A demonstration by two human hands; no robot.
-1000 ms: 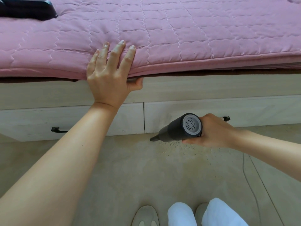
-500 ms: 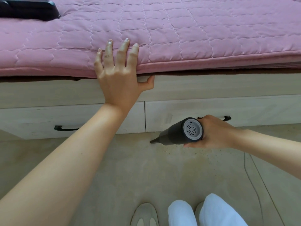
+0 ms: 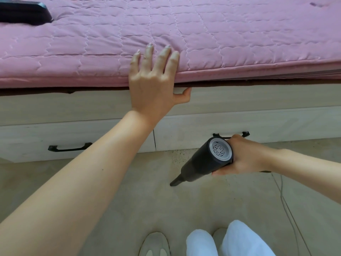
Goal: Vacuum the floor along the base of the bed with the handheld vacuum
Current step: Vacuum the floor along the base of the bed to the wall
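Note:
My right hand (image 3: 245, 156) grips a black handheld vacuum (image 3: 204, 160) with a grey vented rear cap. Its thin nozzle points down and left, the tip close to the beige floor (image 3: 129, 196) a little in front of the bed base. My left hand (image 3: 153, 84) rests flat on the edge of the pink quilted mattress (image 3: 203, 37), fingers spread, thumb hooked under the edge. Dark specks of dirt (image 3: 178, 157) lie on the floor by the base of the pale wooden bed frame (image 3: 258, 122).
Two drawers with black handles (image 3: 69, 147) front the bed base. A black object (image 3: 24, 13) lies on the mattress at top left. A thin cable (image 3: 287, 209) runs over the floor at right. My shoes and white trousers (image 3: 228, 241) show at the bottom.
My left hand has slid right along the mattress edge. The vacuum has tilted and pulled back from the drawer base, its nozzle tip now further out on the floor.

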